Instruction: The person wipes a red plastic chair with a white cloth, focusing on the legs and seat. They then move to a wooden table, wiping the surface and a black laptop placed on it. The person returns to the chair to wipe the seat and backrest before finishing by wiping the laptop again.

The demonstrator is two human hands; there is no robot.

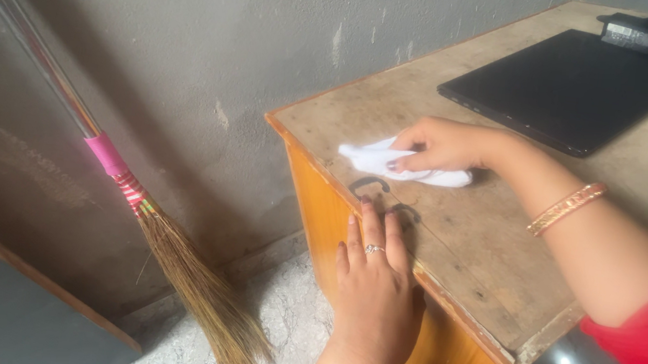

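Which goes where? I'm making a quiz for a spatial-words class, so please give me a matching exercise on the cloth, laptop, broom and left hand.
Things:
1. cloth
2. laptop
3. broom
4. left hand

Places:
A. leaning on the wall
B. on the desk edge
C. under the right hand
D. shut, far on the desk

Pairs: 1-C, 2-D, 3-A, 4-B

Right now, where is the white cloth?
In the head view, the white cloth lies near the wooden table's front-left corner, pressed under the right hand, left of the black laptop.

grey plaster wall (192, 37), speckled stone floor (296, 322)
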